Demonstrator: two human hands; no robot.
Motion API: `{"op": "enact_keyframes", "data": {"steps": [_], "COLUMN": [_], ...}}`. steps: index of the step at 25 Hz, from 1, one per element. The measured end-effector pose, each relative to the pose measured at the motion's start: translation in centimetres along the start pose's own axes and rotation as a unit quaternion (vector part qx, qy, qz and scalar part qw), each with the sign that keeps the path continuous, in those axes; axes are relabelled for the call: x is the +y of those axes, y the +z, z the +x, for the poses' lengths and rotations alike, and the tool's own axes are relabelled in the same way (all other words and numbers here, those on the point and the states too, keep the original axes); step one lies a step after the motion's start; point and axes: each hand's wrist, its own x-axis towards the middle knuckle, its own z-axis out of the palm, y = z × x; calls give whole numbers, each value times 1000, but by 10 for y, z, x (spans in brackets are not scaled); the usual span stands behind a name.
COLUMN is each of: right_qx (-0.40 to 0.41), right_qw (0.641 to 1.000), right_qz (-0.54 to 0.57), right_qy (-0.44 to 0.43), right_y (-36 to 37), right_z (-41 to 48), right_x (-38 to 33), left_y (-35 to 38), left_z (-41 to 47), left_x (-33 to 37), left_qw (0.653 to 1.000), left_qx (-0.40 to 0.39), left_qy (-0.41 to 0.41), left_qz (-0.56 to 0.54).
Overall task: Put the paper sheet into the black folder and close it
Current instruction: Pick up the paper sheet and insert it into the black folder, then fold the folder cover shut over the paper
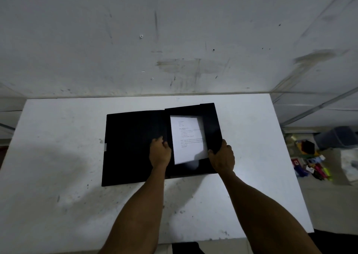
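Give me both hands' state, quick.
Left hand: resting on the black folder near the spine, grip unclear.
Right hand: closed on the folder's right flap.

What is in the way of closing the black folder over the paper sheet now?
Nothing visible except the hands: the left hand rests near the spine and the right hand grips the right flap of the black folder, beside the paper sheet.

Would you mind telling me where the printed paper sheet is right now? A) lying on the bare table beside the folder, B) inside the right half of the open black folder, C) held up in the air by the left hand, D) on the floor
B: the paper sheet lies within the right half of the open black folder, between the left hand and the right hand, which grips the side flap.
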Motion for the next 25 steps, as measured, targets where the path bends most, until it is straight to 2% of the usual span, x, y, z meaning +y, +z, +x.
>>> {"op": "enact_keyframes", "data": {"steps": [3,5,7,9,11,13,14,15,16,17,18,19,20,21,22,23,24,25], "right_qx": [3,4,7,12,12,12,10,10,10,9,8,5,4,3,2,2,3,4], "right_qw": [1000,1000,1000,1000,1000,1000,1000,1000,1000,1000,1000,1000,1000,1000,1000,1000,1000,1000], "right_qz": [-4,-6,-11,-15,-16,-14,-14,-13,-13,-13,-11,-10,-9,-9,-10,-10,-12,-14], "right_qy": [-4,-7,-8,-7,-8,-11,-13,-14,-15,-17,-17,-16,-16,-17,-17,-18,-19,-22], "right_y": [-1,0,2,1,0,-1,-1,-2,-2,-2,-2,-2,-2,-2,-3,-3,-3,-2], "right_z": [1,1,0,0,0,0,-1,-2,-3,-4,-5,-5,-5,-6,-6,-6,-6,-6], "right_x": [0,1,0,1,1,0,0,0,0,0,0,0,1,2,2,2,3,4], "left_y": [-42,-76,-105,-116,-118,-116,-117,-117,-114,-101,-90,-85,-79,-72,-70,-71,-74,-65], "left_z": [13,15,15,14,16,20,22,22,27,40,50,42,40,46,40,27,10,4], "left_x": [-49,-85,-110,-121,-130,-127,-125,-119,-120,-136,-161,-184,-198,-202,-191,-174,-148,-141], "left_qw": [983,946,908,881,876,863,845,813,766,704,621,488,307,111,-57,-189,-258,-282], "left_qx": [145,223,236,204,191,207,226,254,289,308,327,343,356,382,394,416,425,429], "left_qy": [-110,-235,-344,-413,-426,-423,-421,-429,-421,-422,-394,-345,-258,-221,-202,-167,-181,-227], "left_qz": [32,30,-45,-108,-122,-183,-241,-302,-390,-481,-593,-725,-844,-890,-895,-874,-848,-828]}}
